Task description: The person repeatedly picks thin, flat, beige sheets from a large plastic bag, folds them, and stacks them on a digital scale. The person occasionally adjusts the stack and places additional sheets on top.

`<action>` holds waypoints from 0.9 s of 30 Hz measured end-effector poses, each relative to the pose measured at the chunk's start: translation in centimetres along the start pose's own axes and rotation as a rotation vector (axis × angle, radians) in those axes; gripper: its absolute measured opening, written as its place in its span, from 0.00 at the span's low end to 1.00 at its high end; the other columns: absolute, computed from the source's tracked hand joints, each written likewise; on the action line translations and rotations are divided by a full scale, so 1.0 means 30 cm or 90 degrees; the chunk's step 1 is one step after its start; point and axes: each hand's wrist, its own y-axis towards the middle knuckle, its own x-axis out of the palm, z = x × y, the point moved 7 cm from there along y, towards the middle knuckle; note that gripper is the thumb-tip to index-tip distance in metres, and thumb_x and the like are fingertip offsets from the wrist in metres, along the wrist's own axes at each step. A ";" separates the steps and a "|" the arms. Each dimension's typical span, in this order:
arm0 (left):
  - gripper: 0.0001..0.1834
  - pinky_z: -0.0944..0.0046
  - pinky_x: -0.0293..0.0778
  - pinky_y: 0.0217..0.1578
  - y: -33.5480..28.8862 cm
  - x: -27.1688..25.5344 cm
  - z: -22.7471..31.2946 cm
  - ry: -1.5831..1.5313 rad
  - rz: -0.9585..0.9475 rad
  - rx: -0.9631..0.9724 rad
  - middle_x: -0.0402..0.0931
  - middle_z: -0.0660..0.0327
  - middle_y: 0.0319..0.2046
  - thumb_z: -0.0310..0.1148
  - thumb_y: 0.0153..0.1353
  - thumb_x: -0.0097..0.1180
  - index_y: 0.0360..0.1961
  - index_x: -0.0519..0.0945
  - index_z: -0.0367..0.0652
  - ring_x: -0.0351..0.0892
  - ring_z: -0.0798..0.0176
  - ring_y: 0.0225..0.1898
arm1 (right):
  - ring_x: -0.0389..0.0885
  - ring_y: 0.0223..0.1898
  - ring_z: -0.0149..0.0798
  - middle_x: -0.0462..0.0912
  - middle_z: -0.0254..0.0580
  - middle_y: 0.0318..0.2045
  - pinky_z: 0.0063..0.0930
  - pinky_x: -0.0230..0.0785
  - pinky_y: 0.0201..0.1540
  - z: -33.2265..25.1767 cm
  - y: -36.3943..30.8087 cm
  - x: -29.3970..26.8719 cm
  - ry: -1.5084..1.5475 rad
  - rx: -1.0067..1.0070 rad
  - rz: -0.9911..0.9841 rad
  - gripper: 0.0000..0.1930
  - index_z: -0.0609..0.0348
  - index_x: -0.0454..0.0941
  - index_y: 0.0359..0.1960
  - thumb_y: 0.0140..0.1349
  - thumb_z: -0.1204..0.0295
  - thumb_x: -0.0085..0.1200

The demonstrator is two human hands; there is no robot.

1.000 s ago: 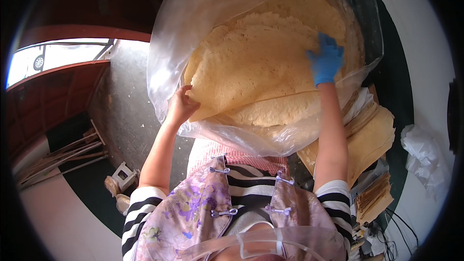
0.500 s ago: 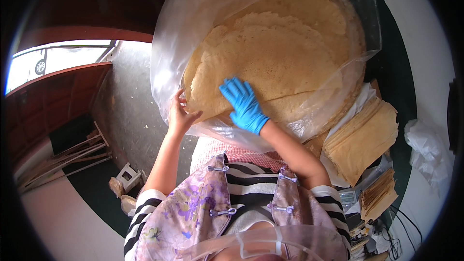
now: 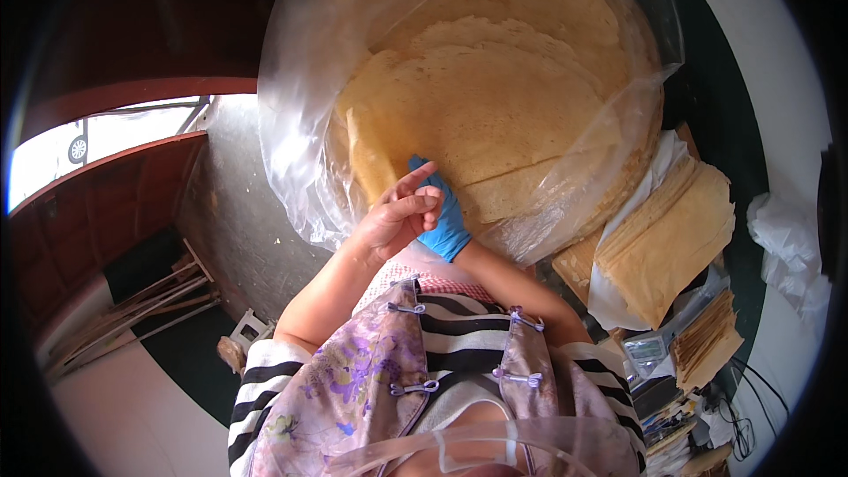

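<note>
One big clear plastic bag [image 3: 305, 124] fills the upper centre — round, glossy, holding tan flat breads; small clear packets [image 3: 649, 352] lie lower right.

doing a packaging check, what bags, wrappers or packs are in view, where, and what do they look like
Large clear plastic bag: centre top, around the round tan flatbread stack.
White paper wrap: right, under folded flatbreads.
Small clear packet: lower right.
Crumpled white plastic: far right.

Stack of large round thin flatbreads [image 3: 495, 97], pale golden, lying flat inside clear plastic bag [image 3: 300, 124], bag mouth open, one sheet's edge lifted at left
</note>
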 end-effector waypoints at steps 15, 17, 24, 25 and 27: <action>0.24 0.71 0.71 0.43 -0.158 -0.077 -0.116 0.424 -0.078 -0.106 0.76 0.62 0.39 0.22 0.61 0.54 0.59 0.66 0.40 0.75 0.71 0.39 | 0.65 0.61 0.49 0.68 0.47 0.59 0.44 0.54 0.63 -0.090 0.025 -0.019 -0.422 -0.221 0.156 0.24 0.52 0.67 0.59 0.58 0.71 0.49; 0.22 0.71 0.71 0.44 -0.143 -0.064 -0.101 0.536 -0.091 -0.072 0.77 0.61 0.40 0.23 0.62 0.53 0.58 0.68 0.39 0.75 0.71 0.40 | 0.73 0.36 0.33 0.76 0.36 0.39 0.29 0.68 0.40 0.047 -0.017 -0.095 0.147 0.026 0.207 0.15 0.56 0.73 0.50 0.68 0.61 0.45; 0.31 0.45 0.57 0.60 0.120 0.037 0.178 1.184 0.280 0.647 0.56 0.44 0.64 0.34 0.54 0.60 0.60 0.67 0.44 0.58 0.40 0.63 | 0.72 0.51 0.33 0.72 0.39 0.53 0.28 0.66 0.50 0.211 -0.078 -0.195 0.595 0.146 0.323 0.26 0.60 0.66 0.58 0.67 0.54 0.46; 0.32 0.43 0.52 0.61 0.188 0.048 0.178 1.251 0.287 0.671 0.53 0.44 0.65 0.39 0.55 0.59 0.61 0.66 0.45 0.53 0.39 0.64 | 0.71 0.51 0.33 0.72 0.39 0.53 0.28 0.66 0.51 0.210 -0.083 -0.197 0.582 0.148 0.330 0.26 0.60 0.65 0.59 0.67 0.55 0.46; 0.34 0.40 0.45 0.63 0.304 0.055 0.172 1.321 0.269 0.700 0.50 0.45 0.66 0.47 0.56 0.56 0.62 0.65 0.47 0.48 0.39 0.67 | 0.70 0.53 0.33 0.71 0.39 0.55 0.28 0.65 0.54 0.203 -0.094 -0.199 0.536 0.169 0.338 0.25 0.61 0.64 0.59 0.67 0.57 0.47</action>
